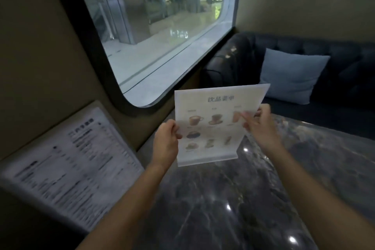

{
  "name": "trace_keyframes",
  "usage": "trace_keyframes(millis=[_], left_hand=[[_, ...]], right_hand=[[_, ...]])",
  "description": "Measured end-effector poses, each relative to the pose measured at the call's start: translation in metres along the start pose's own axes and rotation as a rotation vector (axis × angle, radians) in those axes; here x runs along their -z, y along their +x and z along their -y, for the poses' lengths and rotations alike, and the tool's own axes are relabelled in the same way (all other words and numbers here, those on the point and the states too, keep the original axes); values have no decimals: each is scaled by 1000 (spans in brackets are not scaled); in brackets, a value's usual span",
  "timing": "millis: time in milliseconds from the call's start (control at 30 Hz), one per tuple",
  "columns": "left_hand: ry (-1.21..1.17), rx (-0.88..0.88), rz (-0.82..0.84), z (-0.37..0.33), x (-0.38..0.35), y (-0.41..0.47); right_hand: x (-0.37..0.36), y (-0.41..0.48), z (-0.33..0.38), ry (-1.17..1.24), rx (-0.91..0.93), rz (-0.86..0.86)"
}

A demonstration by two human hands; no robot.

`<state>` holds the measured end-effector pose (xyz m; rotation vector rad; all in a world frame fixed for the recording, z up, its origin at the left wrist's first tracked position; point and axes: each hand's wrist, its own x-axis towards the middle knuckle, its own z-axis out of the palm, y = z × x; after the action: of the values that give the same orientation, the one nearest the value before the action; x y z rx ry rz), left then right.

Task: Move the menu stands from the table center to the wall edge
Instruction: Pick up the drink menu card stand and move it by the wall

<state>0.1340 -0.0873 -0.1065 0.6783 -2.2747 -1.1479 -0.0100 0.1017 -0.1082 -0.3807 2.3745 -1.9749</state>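
Fingers (176,128) of the left hand (165,142) pinch the left edge of the drinks menu stand (215,126); the right hand (260,126) grips its right edge. It hangs upright, lifted above the dark marble counter (233,199), near the wall. Another menu stand (69,160), blurred, leans at the wall edge left, below the window (154,26).

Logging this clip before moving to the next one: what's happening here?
A person holds a drinks menu stand in both hands, the left hand on its left edge and the right hand on its right edge. It appears lifted and tilted above the dark marble table, close to the wall under the window. A second menu stand with printed text already sits at the wall edge on the left. A blue sofa with a cushion is across the table.
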Motion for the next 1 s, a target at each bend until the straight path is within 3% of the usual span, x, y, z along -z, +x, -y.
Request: trace_keyframes(millis=[400, 800, 1000], left_hand=[[12, 122, -60, 64, 60, 25], [104, 43, -123, 76, 103, 33], [53, -42, -156, 67, 116, 37]], right_hand=[[-110, 24, 13, 150, -28, 97], [-179, 47, 21, 385, -109, 174], [-196, 64, 28, 448, -130, 300]])
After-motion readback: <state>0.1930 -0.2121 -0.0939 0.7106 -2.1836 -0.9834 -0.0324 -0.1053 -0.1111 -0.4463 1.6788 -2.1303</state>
